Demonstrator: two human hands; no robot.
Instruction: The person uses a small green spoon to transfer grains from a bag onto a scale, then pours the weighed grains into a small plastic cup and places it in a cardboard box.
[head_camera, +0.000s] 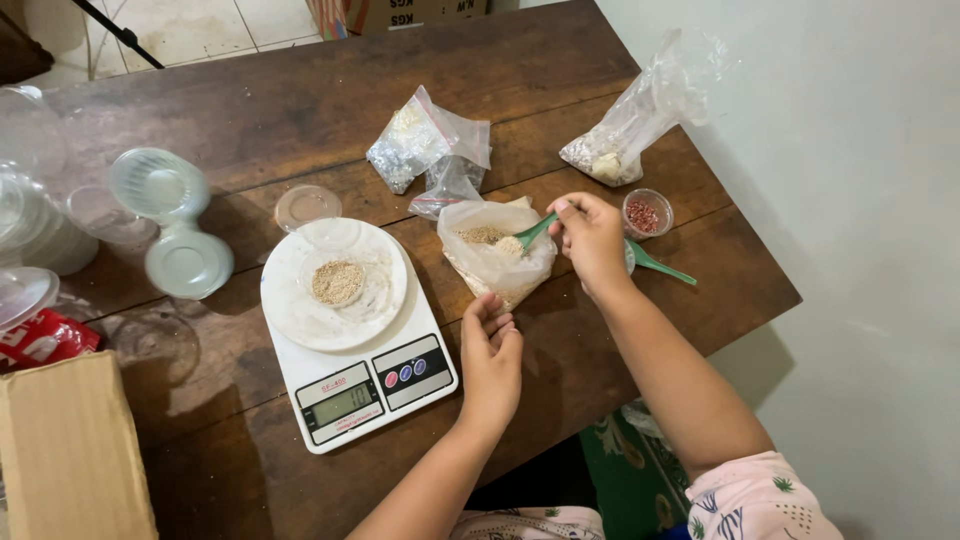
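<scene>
Right hand grips green spoon in grain bag; left hand, relaxed and holding nothing, rests at the bag's 6 o'clock.

The right hand grips a green spoon, its bowl dipped in the open grain bag just right of the scale. The left hand rests flat beside the scale. A small cup of grain sits on the scale.
</scene>
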